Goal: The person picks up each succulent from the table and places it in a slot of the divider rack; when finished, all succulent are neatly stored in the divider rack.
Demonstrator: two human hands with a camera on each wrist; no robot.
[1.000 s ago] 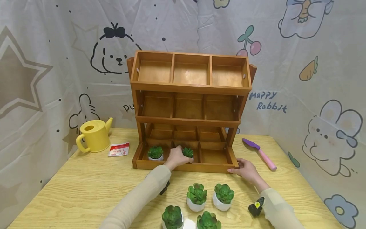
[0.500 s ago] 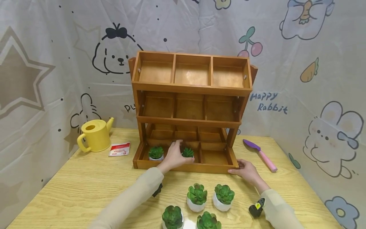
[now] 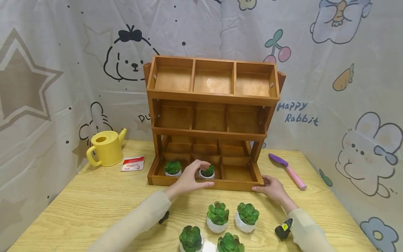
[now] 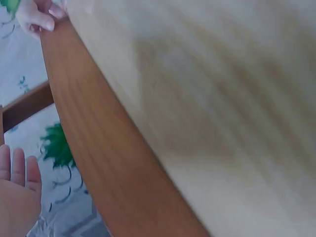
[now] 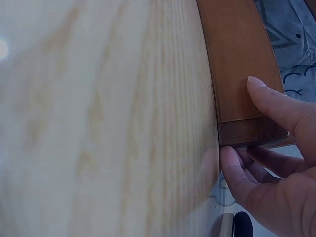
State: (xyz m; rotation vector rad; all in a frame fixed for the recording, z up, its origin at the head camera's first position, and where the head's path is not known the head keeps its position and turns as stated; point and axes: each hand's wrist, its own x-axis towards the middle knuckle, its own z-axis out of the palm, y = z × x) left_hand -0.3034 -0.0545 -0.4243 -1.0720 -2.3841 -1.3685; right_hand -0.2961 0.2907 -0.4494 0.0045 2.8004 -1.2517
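Note:
My left hand (image 3: 189, 179) is at the front of the wooden tiered shelf (image 3: 207, 133), thumb and fingers spread apart beside a small potted succulent (image 3: 207, 172). That pot sits in the middle bottom compartment, with a gap between it and the thumb. Another potted succulent (image 3: 173, 168) stands in the left bottom compartment. At the shelf's front right corner, my right hand (image 3: 273, 190) grips the wood. The right wrist view shows its thumb (image 5: 269, 96) on the front board and its other fingers around the board's end.
Several white-potted succulents (image 3: 218, 217) stand on the table in front of the shelf. A yellow watering can (image 3: 108, 150) and a red-and-white packet (image 3: 133, 163) are at left. A purple-and-pink trowel (image 3: 288, 169) lies at right. Patterned cloth (image 3: 315, 140) hangs behind.
The left hand has let go of the middle succulent and drawn back toward the front, its fingers spreading. The pot stays in the compartment. The right hand keeps its place on the corner.

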